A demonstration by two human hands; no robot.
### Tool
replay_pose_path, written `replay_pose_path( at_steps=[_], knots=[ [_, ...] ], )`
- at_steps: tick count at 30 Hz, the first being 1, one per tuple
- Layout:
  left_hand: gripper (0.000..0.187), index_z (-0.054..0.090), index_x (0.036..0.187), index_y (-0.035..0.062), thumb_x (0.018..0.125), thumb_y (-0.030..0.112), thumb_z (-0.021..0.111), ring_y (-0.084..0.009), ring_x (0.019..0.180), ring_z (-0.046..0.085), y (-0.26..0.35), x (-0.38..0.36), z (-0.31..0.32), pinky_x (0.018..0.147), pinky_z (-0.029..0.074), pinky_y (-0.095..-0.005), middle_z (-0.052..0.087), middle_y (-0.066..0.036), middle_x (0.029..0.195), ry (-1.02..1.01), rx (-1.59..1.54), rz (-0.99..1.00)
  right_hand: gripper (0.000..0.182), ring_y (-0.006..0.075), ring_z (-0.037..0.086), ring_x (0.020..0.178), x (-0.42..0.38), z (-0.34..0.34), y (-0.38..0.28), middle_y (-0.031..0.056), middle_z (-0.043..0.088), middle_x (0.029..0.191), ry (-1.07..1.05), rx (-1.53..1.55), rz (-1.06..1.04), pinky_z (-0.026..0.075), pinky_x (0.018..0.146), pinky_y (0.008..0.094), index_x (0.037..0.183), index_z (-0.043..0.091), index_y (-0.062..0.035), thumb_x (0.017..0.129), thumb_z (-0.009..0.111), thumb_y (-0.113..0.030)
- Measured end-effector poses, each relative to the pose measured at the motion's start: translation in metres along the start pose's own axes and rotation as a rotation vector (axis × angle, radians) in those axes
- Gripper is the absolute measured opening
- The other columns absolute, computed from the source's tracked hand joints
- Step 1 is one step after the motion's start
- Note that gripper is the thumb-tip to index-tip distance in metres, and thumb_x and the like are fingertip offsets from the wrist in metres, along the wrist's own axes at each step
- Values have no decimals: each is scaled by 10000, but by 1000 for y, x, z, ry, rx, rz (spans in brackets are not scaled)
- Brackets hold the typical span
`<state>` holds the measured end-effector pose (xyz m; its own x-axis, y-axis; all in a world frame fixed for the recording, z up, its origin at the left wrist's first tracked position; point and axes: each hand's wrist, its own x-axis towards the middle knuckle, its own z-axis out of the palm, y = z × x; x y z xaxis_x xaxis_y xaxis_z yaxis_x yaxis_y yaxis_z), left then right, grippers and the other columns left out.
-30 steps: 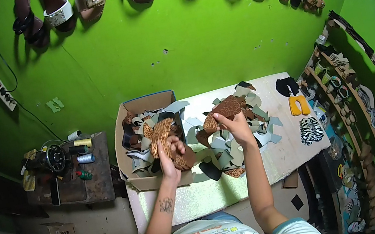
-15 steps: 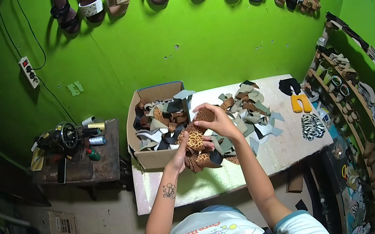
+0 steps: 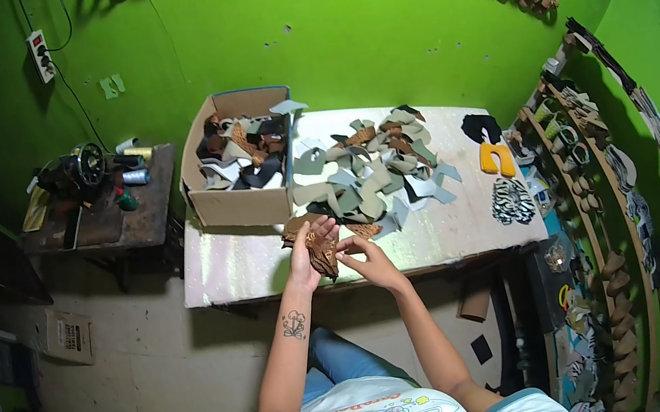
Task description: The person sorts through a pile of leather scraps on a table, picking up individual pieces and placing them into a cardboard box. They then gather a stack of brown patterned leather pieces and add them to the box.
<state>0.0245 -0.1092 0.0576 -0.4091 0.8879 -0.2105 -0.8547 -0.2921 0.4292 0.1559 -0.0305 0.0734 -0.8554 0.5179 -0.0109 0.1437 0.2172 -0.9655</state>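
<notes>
A stack of brown pieces with an animal-print pattern (image 3: 322,253), looking like cut shoe-upper leather, lies in my left hand (image 3: 305,262), whose fingers are closed around it. At the stack's right edge, my right hand (image 3: 372,261) has its thumb and fingertips pinched together; exactly how many pieces they hold is too small to see. Both hands are above the front part of the white table (image 3: 245,267). Behind them spreads a loose heap of cut pieces (image 3: 374,180) in green-grey, white, black and brown print.
An open cardboard box (image 3: 240,204) full of similar cut pieces stands at the table's left. On the right lie a yellow piece (image 3: 497,160) and zebra-print pieces (image 3: 512,202). A sewing machine (image 3: 73,174) stands far left; a shoe rack (image 3: 603,202) is at right.
My hands have come closer to my body with the stack, which has been gathered together. The camera view has tilted down, so the table and box appear higher up.
</notes>
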Motion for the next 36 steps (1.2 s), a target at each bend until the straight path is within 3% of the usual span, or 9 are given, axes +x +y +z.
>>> replay_pose_path(
  at_steps=[5, 12, 17, 20, 22, 24, 29, 32, 36],
  knots=[
    [193, 525, 877, 72, 890, 255, 465, -142, 838, 558, -35, 6, 12, 784, 466, -282, 575, -39, 897, 88, -99, 48, 358, 229, 479, 1029, -22, -24, 10, 110, 511, 1056, 80, -204, -114, 350, 899, 338, 1028, 524, -64, 737, 674, -209],
    [145, 516, 840, 85, 881, 224, 506, -121, 788, 537, -66, 38, 31, 754, 475, -278, 557, -24, 853, 269, 4, 71, 480, 282, 456, 1037, -15, -69, 22, 98, 476, 1089, 175, -437, -278, 339, 862, 381, 1121, 496, -112, 693, 690, -208],
    [165, 515, 853, 83, 891, 242, 490, -122, 786, 538, -102, 77, 35, 731, 479, -277, 557, -23, 849, 263, -21, 91, 134, 204, 525, 857, 14, -107, 39, 25, 567, 883, 259, -481, -402, 344, 768, 332, 849, 648, -89, 720, 648, -125],
    [197, 498, 824, 87, 903, 264, 462, -128, 769, 531, -116, 99, 35, 730, 474, -280, 544, -19, 816, 268, -92, 95, 124, 201, 533, 826, 26, -126, 51, 42, 572, 815, 268, -424, -387, 344, 753, 324, 843, 643, -76, 723, 646, -107],
    [226, 478, 797, 93, 911, 283, 437, -133, 752, 522, -120, 103, 37, 723, 469, -284, 526, -18, 784, 250, -188, 134, 106, 201, 539, 807, 32, -128, 60, 54, 583, 795, 241, -348, -371, 343, 760, 317, 837, 645, -69, 735, 636, -97],
    [269, 465, 770, 102, 906, 333, 439, -130, 688, 509, -124, 106, 35, 697, 465, -281, 515, -9, 750, 310, -193, 185, 99, 201, 540, 809, 36, -123, 69, 57, 595, 828, 215, 120, -163, 338, 773, 320, 836, 648, -69, 740, 628, -88],
    [292, 394, 687, 151, 889, 346, 473, -63, 532, 386, -113, 101, 26, 537, 387, -210, 388, 50, 605, 402, -211, 228, 158, 243, 523, 892, 31, -122, 75, 77, 590, 902, -70, -322, -433, 383, 803, 333, 919, 632, -58, 774, 570, -40],
    [285, 383, 647, 183, 866, 295, 526, -20, 435, 298, -93, 94, 12, 426, 293, -175, 302, 87, 513, 540, -139, 258, 136, 250, 522, 887, 35, -118, 94, 83, 584, 896, -233, -261, -411, 382, 802, 344, 906, 627, -56, 793, 551, -68],
    [308, 357, 611, 181, 837, 252, 553, -23, 427, 274, -60, 74, -30, 421, 276, -184, 281, 82, 513, 574, 2, 188, 174, 298, 501, 936, 44, -119, 125, 129, 556, 950, -101, -443, -252, 382, 832, 377, 937, 571, -29, 777, 549, -95]
  ],
)
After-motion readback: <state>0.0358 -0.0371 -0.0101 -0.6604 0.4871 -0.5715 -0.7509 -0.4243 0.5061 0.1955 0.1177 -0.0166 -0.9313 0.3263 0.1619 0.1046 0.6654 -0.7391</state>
